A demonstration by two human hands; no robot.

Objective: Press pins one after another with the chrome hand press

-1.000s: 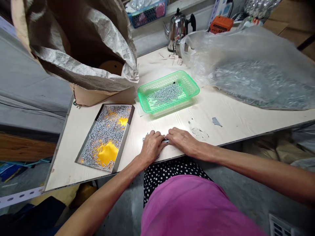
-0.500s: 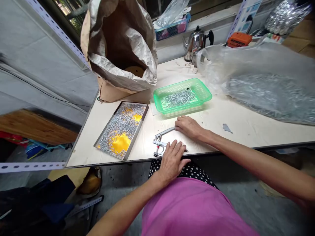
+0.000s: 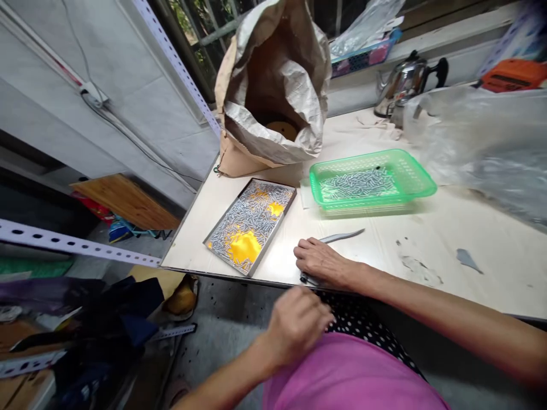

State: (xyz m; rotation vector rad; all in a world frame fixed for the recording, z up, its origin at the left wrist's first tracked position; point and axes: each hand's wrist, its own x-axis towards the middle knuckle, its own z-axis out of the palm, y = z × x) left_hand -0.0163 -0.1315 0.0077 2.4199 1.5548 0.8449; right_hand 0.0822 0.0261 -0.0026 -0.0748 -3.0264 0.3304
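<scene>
My right hand (image 3: 322, 265) rests on the table near its front edge, fingers curled over a grey metal pair of spring-loaded pliers (image 3: 342, 235). One long handle sticks out beyond the hand, and a small black knob shows by the fingertips; the hand hides most of the tool. My left hand (image 3: 299, 320) is in front of the table edge, close to my body and off the pliers. Its fingers are curled in and slightly blurred, so anything inside them is hidden. To the left lies a shallow tray (image 3: 273, 247) of small silvery metal pins on a yellow base.
A green plastic basket (image 3: 371, 202) with more metal pins stands behind my right hand. Further back are a large open paper sack (image 3: 235, 136), a metal kettle (image 3: 404, 85) and a clear plastic bag (image 3: 482, 131). A grey scrap (image 3: 468, 259) lies on the right.
My left hand has come off the pliers, drawn back toward my body and curled up. My right hand has moved from the handle's end onto the tool's body. The view has turned left.
</scene>
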